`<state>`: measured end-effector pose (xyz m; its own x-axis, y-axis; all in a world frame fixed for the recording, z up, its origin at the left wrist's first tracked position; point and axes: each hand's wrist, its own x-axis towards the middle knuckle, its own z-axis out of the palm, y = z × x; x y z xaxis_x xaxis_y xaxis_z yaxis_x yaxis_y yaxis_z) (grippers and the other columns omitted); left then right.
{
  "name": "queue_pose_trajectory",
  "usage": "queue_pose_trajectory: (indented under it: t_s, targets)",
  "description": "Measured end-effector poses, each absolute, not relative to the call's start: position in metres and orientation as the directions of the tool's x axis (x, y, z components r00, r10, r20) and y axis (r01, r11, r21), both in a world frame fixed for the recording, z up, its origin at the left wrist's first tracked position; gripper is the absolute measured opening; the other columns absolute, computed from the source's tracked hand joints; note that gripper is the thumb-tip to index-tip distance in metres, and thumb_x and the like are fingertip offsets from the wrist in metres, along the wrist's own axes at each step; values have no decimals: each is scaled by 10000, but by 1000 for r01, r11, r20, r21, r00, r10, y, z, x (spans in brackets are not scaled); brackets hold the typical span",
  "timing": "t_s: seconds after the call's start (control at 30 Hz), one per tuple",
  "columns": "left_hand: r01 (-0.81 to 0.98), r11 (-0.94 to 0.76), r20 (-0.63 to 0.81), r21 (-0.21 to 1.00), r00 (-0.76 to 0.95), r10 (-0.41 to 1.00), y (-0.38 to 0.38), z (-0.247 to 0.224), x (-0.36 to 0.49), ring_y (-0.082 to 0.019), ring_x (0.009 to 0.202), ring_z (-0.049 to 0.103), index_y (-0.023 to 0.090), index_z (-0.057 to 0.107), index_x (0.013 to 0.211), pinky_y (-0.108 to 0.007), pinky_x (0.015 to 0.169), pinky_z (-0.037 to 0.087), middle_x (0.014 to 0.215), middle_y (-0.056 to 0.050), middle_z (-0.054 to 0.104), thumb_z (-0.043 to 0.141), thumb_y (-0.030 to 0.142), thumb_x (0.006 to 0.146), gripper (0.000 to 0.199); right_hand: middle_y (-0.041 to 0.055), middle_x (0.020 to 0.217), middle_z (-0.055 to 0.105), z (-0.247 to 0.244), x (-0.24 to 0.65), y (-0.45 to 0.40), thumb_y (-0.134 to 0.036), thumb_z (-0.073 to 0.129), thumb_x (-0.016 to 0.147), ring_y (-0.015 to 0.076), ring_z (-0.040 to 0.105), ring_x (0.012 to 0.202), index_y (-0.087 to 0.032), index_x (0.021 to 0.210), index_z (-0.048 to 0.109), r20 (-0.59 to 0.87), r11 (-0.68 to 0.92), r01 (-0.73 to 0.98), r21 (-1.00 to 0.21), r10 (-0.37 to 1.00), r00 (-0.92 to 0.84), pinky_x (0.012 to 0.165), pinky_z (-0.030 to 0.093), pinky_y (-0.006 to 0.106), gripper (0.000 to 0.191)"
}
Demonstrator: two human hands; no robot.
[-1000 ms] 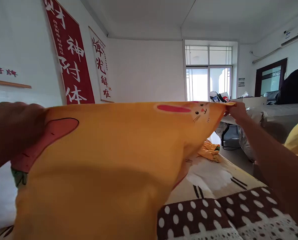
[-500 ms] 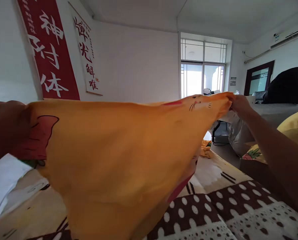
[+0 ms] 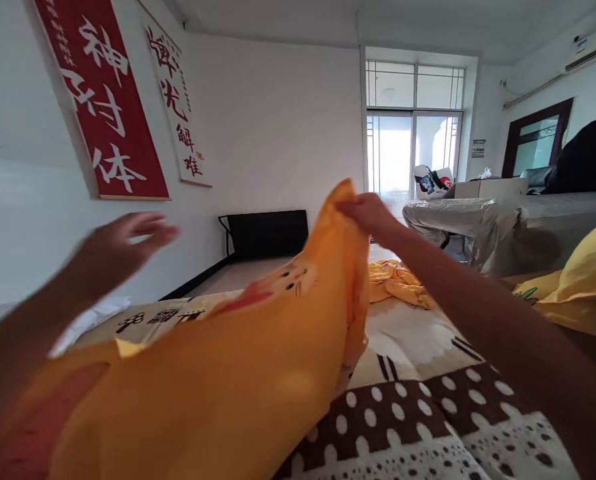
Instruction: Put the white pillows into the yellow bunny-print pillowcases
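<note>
An orange cloth [image 3: 218,387] with a cartoon face and red patches spreads across the lower left and rises to a peak right of centre. At that peak my right hand [image 3: 373,215] pinches its upper edge. My left hand [image 3: 133,237] is in the air above the cloth's left part, a little blurred, with thumb and fingers apart and nothing between them. Below lies a bed cover [image 3: 403,333] in cream and brown with white dots.
More orange fabric [image 3: 398,283] lies crumpled beyond the raised cloth. A yellow pillow [image 3: 593,273] is at the right edge. White fabric [image 3: 93,320] lies at the left. Farther back stand a black folded frame [image 3: 268,233] and a plastic-covered table [image 3: 448,217].
My left hand has let go of the cloth and moved right. My right hand has moved left with its edge, and the cloth's left side has dropped.
</note>
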<state>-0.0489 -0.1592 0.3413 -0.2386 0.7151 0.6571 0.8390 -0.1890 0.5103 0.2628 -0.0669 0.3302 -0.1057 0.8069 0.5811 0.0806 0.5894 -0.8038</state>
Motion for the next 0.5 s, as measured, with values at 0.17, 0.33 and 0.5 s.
queue_pose_trajectory:
  t_s: [0.17, 0.33, 0.5]
  targets:
    - [631, -467, 412, 620, 244, 878, -141, 328, 38, -165, 689, 570, 191, 601, 873, -238, 588, 431, 759, -1, 623, 707, 424, 608, 369, -51, 571, 471, 314, 182, -82, -341, 648, 713, 71, 449, 556, -170, 625, 502, 655, 705, 109, -701, 696, -294, 526, 341, 197, 242]
    - [545, -370, 406, 752, 60, 912, -133, 307, 46, -97, 473, 430, 173, 561, 693, -213, 442, 318, 552, 43, 477, 675, 396, 615, 262, -44, 711, 584, 251, 170, -105, -282, 539, 764, 115, 491, 625, -227, 895, 526, 757, 729, 390, -562, 644, -112, 579, 326, 222, 142]
    - [577, -468, 547, 670, 44, 836, -144, 306, 32, -75, 497, 335, 178, 514, 624, -206, 456, 251, 545, 53, 378, 620, 449, 663, 293, 11, 799, 632, 154, 158, -110, -220, 459, 767, 187, 552, 717, -239, 957, 529, 674, 580, 595, -557, 734, -84, 638, 361, 274, 203]
